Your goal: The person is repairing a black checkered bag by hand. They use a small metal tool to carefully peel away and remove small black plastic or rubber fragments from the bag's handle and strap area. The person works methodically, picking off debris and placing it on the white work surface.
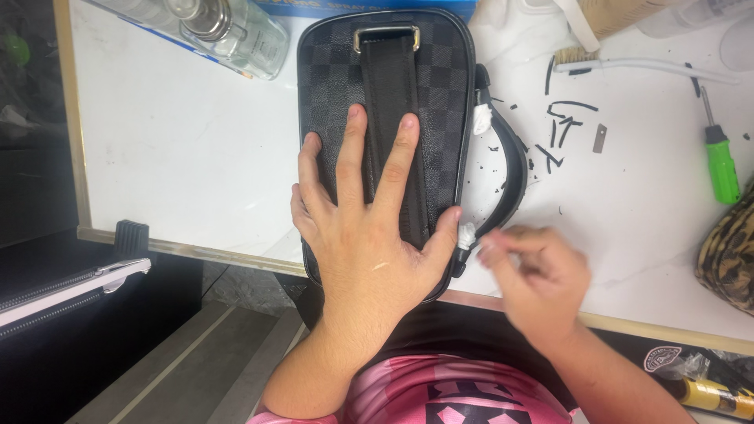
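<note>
A dark checkered bag lies flat on the white table, with a black strap running down its middle from a metal ring. My left hand presses flat on the bag, fingers spread over the strap. A black curved handle loops out of the bag's right side, with white wrapping at both ends. My right hand is blurred, its fingertips pinched close to the lower white-wrapped end of the handle; whether it holds anything cannot be told.
Black trimmings are scattered right of the bag. A green-handled screwdriver, a brush and a small blade lie at the right. A clear bottle sits at the top left. A leopard-patterned item is at the right edge.
</note>
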